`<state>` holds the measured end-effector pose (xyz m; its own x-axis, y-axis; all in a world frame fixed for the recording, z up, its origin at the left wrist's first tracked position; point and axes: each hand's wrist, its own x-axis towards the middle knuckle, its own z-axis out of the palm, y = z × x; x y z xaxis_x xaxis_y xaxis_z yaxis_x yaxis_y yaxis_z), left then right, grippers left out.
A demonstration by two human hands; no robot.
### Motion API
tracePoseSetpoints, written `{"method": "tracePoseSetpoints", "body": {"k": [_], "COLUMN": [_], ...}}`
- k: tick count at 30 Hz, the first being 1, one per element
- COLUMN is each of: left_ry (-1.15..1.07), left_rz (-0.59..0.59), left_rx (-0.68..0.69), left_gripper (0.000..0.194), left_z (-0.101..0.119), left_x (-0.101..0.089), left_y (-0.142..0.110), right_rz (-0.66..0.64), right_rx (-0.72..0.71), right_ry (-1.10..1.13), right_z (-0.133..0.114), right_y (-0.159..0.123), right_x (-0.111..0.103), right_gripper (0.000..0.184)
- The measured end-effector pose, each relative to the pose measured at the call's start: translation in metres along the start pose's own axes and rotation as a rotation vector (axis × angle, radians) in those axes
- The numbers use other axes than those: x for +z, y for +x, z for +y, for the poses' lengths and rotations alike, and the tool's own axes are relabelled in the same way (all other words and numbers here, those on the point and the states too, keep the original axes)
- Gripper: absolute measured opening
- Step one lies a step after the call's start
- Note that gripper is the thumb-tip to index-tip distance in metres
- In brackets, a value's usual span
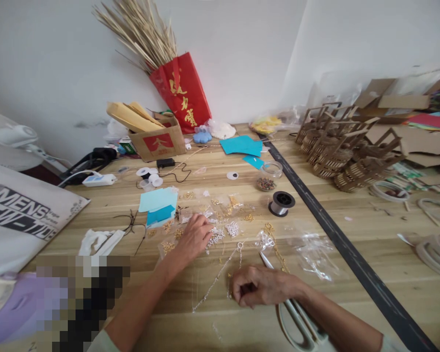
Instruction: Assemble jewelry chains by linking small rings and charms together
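Note:
My left hand [194, 237] lies knuckles up on the wooden table [370, 230], its curled fingertips resting in a scatter of small silver and gold jewellery findings [223, 230] in clear bags. My right hand [262, 286] is closed in a loose fist nearer to me, pinching one end of a thin silver chain [216, 278] that runs diagonally across the table. White-handled scissors [297, 318] lie under my right wrist, blades pointing away from me.
A wire spool [281, 203] and a bead jar [268, 177] stand beyond the findings, with blue paper [159, 203] to the left. A red bag of straw [181, 93], a cardboard box [157, 142], wooden laser-cut pieces [348, 151] and a printed tote bag [18, 215] ring the table.

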<state>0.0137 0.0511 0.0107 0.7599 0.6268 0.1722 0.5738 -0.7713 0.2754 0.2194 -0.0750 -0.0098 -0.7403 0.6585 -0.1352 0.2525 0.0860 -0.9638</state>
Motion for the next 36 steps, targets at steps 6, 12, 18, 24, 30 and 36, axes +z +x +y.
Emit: {"method": "tracePoseSetpoints", "body": {"k": [6, 12, 18, 24, 30, 36], "left_ry": [0.012, -0.022, -0.001, -0.021, -0.013, -0.043], "left_rz": [0.0, -0.011, 0.022, 0.049, 0.063, 0.088], "left_rx": [0.016, 0.019, 0.016, -0.003, -0.016, -0.02], "left_gripper": [0.02, 0.021, 0.022, 0.022, 0.019, 0.018], "left_z": [0.003, 0.006, 0.0, -0.003, -0.004, -0.003], "left_x": [0.0, 0.0, 0.001, -0.001, 0.002, 0.005], "left_y": [-0.001, -0.003, -0.005, -0.009, -0.012, -0.012], "right_rz": [0.006, -0.008, -0.005, 0.002, 0.008, 0.01], "right_rx": [0.004, 0.022, 0.018, 0.047, 0.037, 0.018], "right_ry": [-0.006, 0.009, 0.017, 0.038, 0.022, 0.012], "right_z": [-0.002, -0.002, 0.0, -0.001, 0.0, -0.004], "right_y": [0.0, 0.0, 0.0, 0.0, 0.0, 0.0], "right_x": [0.0, 0.0, 0.001, 0.001, 0.001, 0.001], "right_gripper": [0.005, 0.006, 0.005, 0.007, 0.005, 0.005]}}
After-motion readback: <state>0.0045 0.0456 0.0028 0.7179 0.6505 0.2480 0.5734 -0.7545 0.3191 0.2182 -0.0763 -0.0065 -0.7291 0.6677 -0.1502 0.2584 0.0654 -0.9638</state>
